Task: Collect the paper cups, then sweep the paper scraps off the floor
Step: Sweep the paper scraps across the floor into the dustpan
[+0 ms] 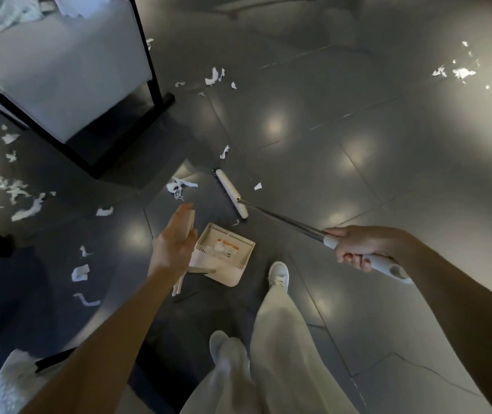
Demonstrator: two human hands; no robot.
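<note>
My right hand (358, 246) grips the white handle of a broom whose metal pole slants down to the white broom head (232, 192) on the grey floor. My left hand (173, 237) holds the upright handle of a cream dustpan (224, 255) that rests on the floor in front of my feet. White paper scraps (179, 186) lie just left of the broom head. More scraps (23, 198) spread across the floor at the left, some (215, 76) lie beyond the table leg, and a patch of scraps (478, 70) lies far right. No paper cups are in view.
A white table with a black frame (155, 94) stands at the upper left, with crumpled paper on top. A fluffy white item (8, 380) sits at the lower left. My legs and white shoes (279, 274) are below the dustpan.
</note>
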